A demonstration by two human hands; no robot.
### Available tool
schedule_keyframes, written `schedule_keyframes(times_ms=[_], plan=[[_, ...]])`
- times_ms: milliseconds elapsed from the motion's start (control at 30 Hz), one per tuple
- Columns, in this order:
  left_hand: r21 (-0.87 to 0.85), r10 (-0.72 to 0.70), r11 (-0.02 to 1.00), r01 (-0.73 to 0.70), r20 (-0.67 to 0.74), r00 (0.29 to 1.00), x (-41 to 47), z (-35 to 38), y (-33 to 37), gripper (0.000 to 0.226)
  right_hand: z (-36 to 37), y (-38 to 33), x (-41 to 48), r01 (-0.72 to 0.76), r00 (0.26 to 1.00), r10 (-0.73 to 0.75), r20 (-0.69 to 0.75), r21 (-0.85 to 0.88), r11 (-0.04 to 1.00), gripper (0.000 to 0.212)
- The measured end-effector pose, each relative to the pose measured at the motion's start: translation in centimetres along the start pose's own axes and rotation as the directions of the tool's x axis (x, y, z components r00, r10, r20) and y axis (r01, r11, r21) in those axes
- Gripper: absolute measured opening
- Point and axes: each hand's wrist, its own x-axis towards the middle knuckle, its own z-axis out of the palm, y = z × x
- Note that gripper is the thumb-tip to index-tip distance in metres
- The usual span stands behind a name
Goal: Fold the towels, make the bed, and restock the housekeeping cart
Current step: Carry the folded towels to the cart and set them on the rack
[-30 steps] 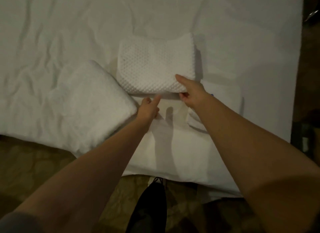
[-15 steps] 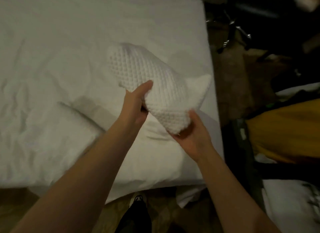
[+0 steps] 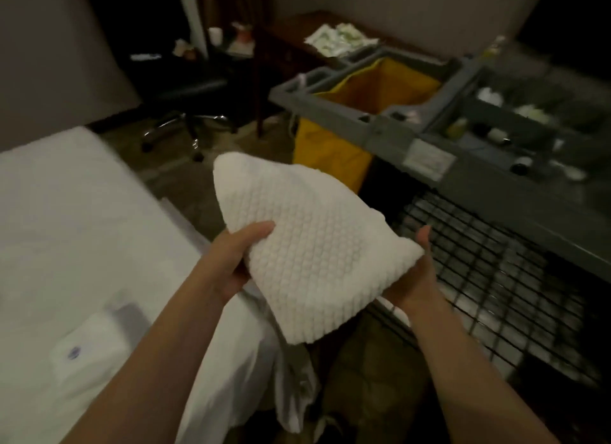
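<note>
Our left hand (image 3: 236,260) pinches the left edge of the folded white waffle-weave towel (image 3: 297,225); our right hand (image 3: 417,280) cups its right corner from below. It hangs midair between the white-sheeted bed (image 3: 66,218) and the grey plastic housekeeping cart (image 3: 390,131). Soft, light and floppy, we judge: support both ends underneath.

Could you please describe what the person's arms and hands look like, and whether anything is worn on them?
The left forearm and right forearm are bare to the picture's edge, with no sleeve showing. The left hand and right hand wear no gloves, and neither wrist shows a watch or bracelet. The light is too dim to judge rings.
</note>
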Motion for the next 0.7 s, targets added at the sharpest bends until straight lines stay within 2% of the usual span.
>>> schedule_keyframes(times_ms=[33,100,167,233,267,333,400,467,533,600,700], plan=[[0.051,-0.048,0.998,0.046,0.038,0.998,0.8,2.1,-0.3,0.063,-1.7,-2.2,-0.5,-0.037,0.999,0.036,0.038,0.024,0.999,0.087],[0.185,-0.109,0.979,0.083,0.136,0.985,2.7,6.2,-1.0,0.067,-5.8,-6.0,-0.7,-0.088,0.994,0.099,0.047,-0.183,0.979,0.094],[0.310,-0.147,0.948,0.073,0.222,0.964,5.1,10.6,-1.9,0.054,-9.2,-8.2,-0.3,-0.081,0.997,0.073,-0.035,-0.404,0.911,0.074],[0.380,-0.173,0.922,0.074,0.233,0.957,8.1,14.6,-3.1,0.033,-11.6,-8.5,0.4,0.003,0.994,-0.053,-0.092,-0.478,0.878,0.035],[0.405,-0.176,0.911,0.075,0.217,0.960,10.1,16.3,-4.1,0.031,-13.2,-7.8,1.3,0.031,0.984,-0.110,-0.141,-0.473,0.881,0.020],[0.498,-0.152,0.865,0.067,0.132,0.980,13.8,18.0,-7.0,0.046,-15.4,-5.2,3.6,0.023,0.964,-0.126,-0.232,-0.401,0.916,0.019],[0.712,-0.176,0.695,0.101,0.032,0.984,16.0,17.5,-10.3,0.061,-17.4,-1.2,6.6,-0.097,0.951,-0.016,-0.309,-0.348,0.933,0.032],[0.834,-0.245,0.521,0.183,-0.060,0.968,16.4,15.4,-13.5,0.075,-17.9,1.6,8.4,-0.206,0.935,0.068,-0.347,-0.377,0.903,0.037],[0.856,-0.187,0.477,0.199,-0.123,0.975,16.0,13.6,-15.1,0.078,-18.0,3.1,9.5,-0.204,0.921,0.022,-0.390,-0.433,0.878,0.030],[0.885,-0.078,0.434,0.168,-0.149,0.986,16.1,12.8,-15.5,0.073,-17.4,3.5,9.9,-0.210,0.917,0.020,-0.398,-0.441,0.873,0.037],[0.921,0.009,0.373,0.113,-0.126,0.992,16.7,12.6,-15.0,0.067,-16.7,3.5,10.4,-0.181,0.941,0.024,-0.337,-0.445,0.877,0.027]])
